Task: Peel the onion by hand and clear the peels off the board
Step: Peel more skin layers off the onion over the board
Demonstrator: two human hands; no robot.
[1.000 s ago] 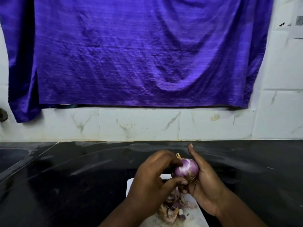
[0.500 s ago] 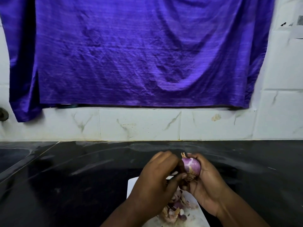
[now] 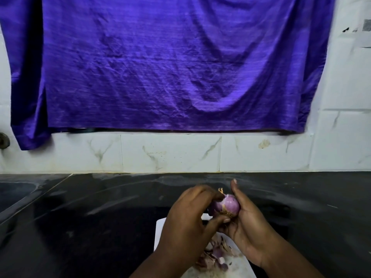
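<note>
The person holds the onion (image 3: 229, 205) in the air between both hands, above the far edge of the white cutting board (image 3: 160, 231), which lies on the dark surface (image 3: 90, 217). Half a second ago the thumb of the right hand (image 3: 248, 227) was folded over the top of the onion. Now this thumb stands straight up beside it again, while the right fingers stay curled under the onion and cradle it. The left hand (image 3: 185, 223) has also shifted a little. Its curled fingers now press on the upper left side of the onion, close to the dry tip, and its thumb reaches under the lower side, near the root end, so this hand pinches the onion too. More of the smooth pale pink layer faces the camera than one second ago, so it seems the onion has been turned in the grip. This probably means that most of the dry skin is already off and the person searches for the last bits at the two ends. The pile of peels (image 3: 215, 255) looks unchanged on the board, below the hands, so the clearing is not yet begun.
</note>
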